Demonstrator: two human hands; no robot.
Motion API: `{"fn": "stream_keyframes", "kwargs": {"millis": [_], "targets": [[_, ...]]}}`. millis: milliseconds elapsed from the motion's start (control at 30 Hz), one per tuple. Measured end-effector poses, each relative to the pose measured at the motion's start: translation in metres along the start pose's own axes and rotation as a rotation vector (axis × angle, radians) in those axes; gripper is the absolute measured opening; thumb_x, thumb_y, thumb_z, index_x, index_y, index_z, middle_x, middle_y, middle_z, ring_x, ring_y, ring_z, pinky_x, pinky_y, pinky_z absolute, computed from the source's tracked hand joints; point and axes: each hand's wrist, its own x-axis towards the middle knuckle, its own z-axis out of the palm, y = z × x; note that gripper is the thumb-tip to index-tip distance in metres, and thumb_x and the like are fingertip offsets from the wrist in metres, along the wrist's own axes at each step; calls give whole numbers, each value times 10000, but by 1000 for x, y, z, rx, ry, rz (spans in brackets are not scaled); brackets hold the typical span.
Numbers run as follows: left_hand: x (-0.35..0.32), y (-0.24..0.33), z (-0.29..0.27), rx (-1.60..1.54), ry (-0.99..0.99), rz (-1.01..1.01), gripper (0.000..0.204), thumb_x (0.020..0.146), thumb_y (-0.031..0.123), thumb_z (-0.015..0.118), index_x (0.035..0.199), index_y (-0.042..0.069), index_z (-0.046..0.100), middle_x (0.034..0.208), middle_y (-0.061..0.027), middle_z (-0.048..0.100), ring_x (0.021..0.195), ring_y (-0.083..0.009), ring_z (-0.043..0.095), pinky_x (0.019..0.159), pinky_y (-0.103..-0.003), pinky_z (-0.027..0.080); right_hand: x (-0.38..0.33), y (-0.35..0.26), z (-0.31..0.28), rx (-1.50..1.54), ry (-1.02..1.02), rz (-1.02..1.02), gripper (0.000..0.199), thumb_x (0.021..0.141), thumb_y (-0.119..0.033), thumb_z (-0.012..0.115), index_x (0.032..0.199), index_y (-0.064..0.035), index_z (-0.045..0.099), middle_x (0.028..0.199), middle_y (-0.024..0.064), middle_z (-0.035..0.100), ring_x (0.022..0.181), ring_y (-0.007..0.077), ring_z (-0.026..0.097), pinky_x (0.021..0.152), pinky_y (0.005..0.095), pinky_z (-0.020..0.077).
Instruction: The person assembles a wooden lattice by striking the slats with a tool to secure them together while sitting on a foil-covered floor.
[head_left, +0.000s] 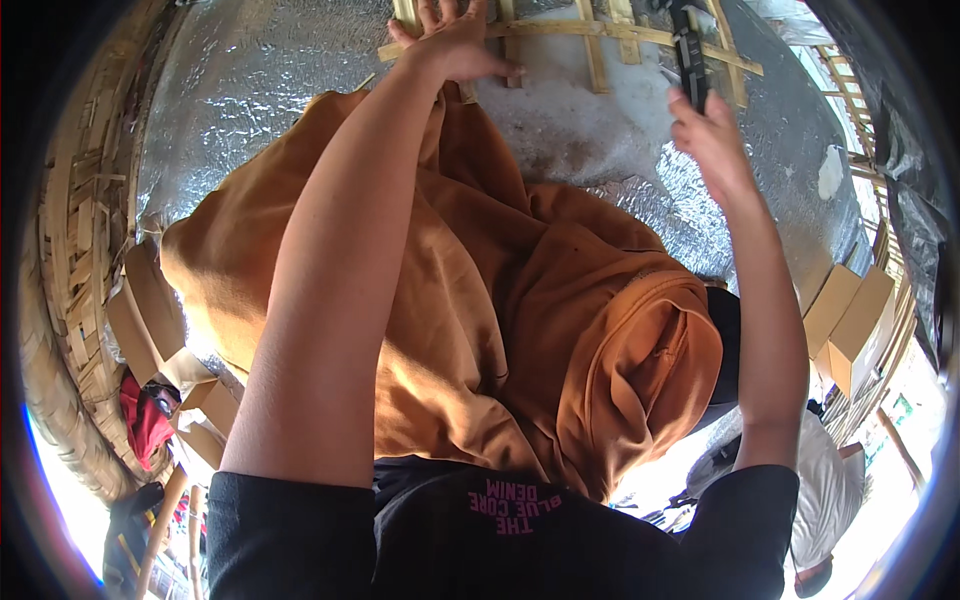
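My left hand [447,45] lies with fingers spread on a lattice of light bamboo strips [560,28] at the far edge of view. Beyond my knees, the strips rest on a silver foil-like sheet [240,100]. To the right, my right hand [712,140] is closed around the black handle of a tool [690,60], held near the lattice's right end. The tool's far end is blurred and cut off, so its kind is unclear. Brown-orange cloth [450,260] spreads over my lap, below both forearms.
A woven bamboo wall [85,200] curves along the left. Open cardboard boxes stand at the left [150,310] and right [845,320]. Red cloth [145,425] lies by the left box. A white sack-like item [830,485] is at the lower right.
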Motion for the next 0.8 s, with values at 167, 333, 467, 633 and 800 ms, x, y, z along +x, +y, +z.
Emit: {"fn": "stream_keyframes", "kwargs": {"millis": [167,333,467,633,800], "targets": [[17,-20,16,-23,45,84,1391,730,654,809,1604,196,-172,1642,-164,-282,1513,-418,-227,1148,-733,-56,-6,-60,0,382,203,-557,208,999,-271,660,960,-83,579,759,5,575,691,68,533,564,244,419],[15,-16,13,-40,89,97,1358,755,617,810,1609,181,-152,1642,-172,-279,1514,-424,-217,1157,-726,-41,-17,-26,11,360,-140,-272,259,1025,-280,628,873,-80,565,740,-20,531,663,44,491,522,222,367],[3,-7,5,-23,64,83,1343,768,600,808,1610,176,-148,1642,-177,-277,1515,-428,-212,1161,-722,-35,-7,-15,21,284,-96,-345,366,1036,-306,609,776,-49,587,684,-17,531,595,54,493,530,224,405],[6,-12,8,-61,62,23,1280,833,376,831,1606,191,-172,1646,-174,-267,1523,-404,-205,1179,-698,-29,-6,-8,39,122,10,-336,365,1053,-336,561,845,-38,587,748,27,591,626,79,549,520,238,403],[10,-14,8,-50,34,11,1265,846,272,828,1603,206,-183,1639,-165,-288,1526,-390,-206,1188,-680,-33,-4,-1,43,-49,-31,53,345,1003,-349,641,778,-102,557,656,-23,510,499,50,432,441,239,311]]}}
